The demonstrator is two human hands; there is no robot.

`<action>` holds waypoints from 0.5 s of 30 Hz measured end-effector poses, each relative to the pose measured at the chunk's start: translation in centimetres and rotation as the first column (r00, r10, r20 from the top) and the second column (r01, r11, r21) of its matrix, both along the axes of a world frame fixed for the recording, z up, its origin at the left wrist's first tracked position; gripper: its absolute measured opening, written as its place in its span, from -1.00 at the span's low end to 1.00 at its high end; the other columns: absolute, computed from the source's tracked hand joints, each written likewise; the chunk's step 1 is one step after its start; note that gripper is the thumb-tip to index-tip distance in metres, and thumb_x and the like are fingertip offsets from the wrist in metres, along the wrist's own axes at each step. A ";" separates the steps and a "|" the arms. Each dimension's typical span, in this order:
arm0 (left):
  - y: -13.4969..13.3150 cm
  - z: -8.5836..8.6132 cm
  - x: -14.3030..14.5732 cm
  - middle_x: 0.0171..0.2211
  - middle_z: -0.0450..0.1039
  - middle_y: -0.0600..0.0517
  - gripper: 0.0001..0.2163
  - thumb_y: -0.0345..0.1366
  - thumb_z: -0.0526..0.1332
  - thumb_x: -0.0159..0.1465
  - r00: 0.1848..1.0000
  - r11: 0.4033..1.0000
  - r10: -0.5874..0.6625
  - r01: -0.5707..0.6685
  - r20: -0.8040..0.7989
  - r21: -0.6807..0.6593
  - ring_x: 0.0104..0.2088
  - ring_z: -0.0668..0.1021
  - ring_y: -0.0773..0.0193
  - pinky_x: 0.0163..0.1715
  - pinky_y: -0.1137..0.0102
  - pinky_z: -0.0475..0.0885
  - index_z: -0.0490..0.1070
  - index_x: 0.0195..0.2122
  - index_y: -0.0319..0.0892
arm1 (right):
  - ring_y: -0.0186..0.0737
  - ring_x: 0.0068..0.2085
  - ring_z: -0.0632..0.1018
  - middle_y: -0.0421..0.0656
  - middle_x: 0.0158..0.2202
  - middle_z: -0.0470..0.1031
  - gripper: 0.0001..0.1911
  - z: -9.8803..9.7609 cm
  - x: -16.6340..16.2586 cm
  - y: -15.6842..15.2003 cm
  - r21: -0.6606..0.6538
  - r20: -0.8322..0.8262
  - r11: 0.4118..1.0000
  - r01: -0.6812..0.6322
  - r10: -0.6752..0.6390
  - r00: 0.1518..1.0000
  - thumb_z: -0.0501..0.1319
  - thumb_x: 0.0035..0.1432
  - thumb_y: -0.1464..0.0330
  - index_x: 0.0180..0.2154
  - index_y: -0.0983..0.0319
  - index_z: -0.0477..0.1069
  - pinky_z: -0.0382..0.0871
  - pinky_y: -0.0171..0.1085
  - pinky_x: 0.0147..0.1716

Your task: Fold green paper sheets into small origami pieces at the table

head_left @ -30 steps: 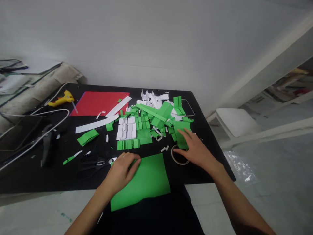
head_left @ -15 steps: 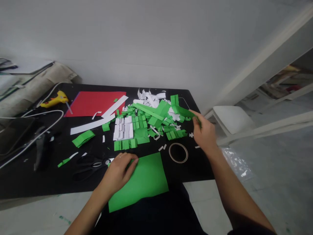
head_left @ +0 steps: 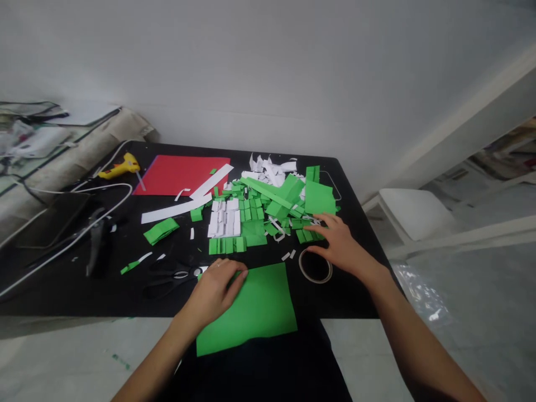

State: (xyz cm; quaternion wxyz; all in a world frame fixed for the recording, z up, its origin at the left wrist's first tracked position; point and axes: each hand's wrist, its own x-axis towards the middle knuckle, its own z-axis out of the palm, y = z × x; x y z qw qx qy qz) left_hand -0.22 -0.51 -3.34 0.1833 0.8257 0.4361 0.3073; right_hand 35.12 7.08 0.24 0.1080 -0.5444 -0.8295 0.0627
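Currently, left hand [head_left: 220, 286]: is resting over the green sheet's 11 o'clock corner, fingers curling narrowly; whether they are pinching paper, cannot tell.
Green sheet [head_left: 262, 307]: is lying at the table's [head_left: 355, 298] 6 o'clock edge, lower end extending past it.
Right hand [head_left: 341, 244]: is spreading thumb and fingers wide, at 1 o'clock from the sheet; contact with pieces below, cannot tell.
Pale ring [head_left: 315, 281]: is lying just beside the right thumb.
Flat green piece [head_left: 320, 198]: is lying at 11 o'clock from the right hand.
White folded block [head_left: 224, 219]: is sitting at 12 o'clock from the left hand.
Scissors [head_left: 181, 274]: are lying at 10 o'clock from the sheet, near the left hand.
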 end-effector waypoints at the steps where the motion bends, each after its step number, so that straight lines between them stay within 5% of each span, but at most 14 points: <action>1: 0.0 0.0 0.0 -0.29 0.60 0.00 -0.88 -0.30 0.13 0.52 1.000 1.000 0.000 0.000 -0.001 -0.001 -0.30 0.58 0.17 -0.26 0.29 0.45 0.46 -0.12 -0.13 | 0.35 0.39 0.34 0.07 0.32 0.41 -0.60 -0.3 -0.1 0.1 -0.001 0.002 1.000 -0.003 0.003 1.000 0.46 0.19 0.29 0.07 0.12 0.61 0.31 0.34 0.29; 15: -0.1 -0.2 0.0 -0.28 0.60 0.00 -0.88 -0.30 0.13 0.53 1.000 1.000 0.005 -0.004 -0.007 0.024 -0.29 0.58 0.17 -0.24 0.26 0.46 0.45 -0.10 -0.13 | 0.21 0.14 0.59 0.03 0.08 0.62 -0.67 0.4 -0.7 0.8 -0.116 -0.078 0.992 -0.052 0.043 0.996 0.38 0.26 0.32 0.06 0.17 0.58 0.48 0.22 0.17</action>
